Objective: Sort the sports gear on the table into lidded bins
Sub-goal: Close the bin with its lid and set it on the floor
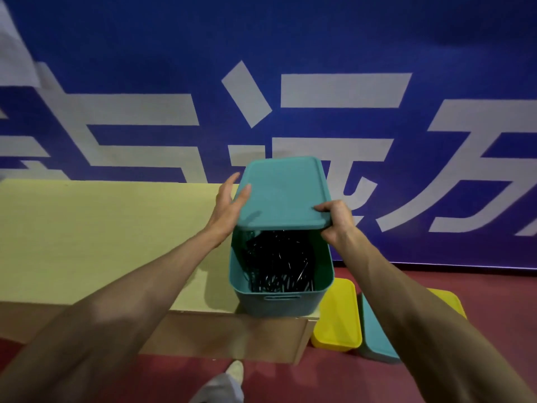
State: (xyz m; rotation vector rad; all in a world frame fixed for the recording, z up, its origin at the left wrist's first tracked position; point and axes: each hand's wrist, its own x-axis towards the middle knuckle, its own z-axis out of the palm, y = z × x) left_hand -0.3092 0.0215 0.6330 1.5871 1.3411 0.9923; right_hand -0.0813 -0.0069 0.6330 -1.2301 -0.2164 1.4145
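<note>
A teal bin stands on the right end of a pale yellow table. Inside it lies a tangle of black gear with thin shiny strands. A teal lid is held tilted over the far half of the bin, its near edge raised above the opening. My right hand grips the lid's near right corner, thumb on top. My left hand touches the lid's left edge with straight fingers.
On the red floor right of the table stand lidded bins: a yellow bin, a teal bin and another yellow bin partly behind my right arm. A blue banner hangs behind. My shoe shows below the table's wooden front edge.
</note>
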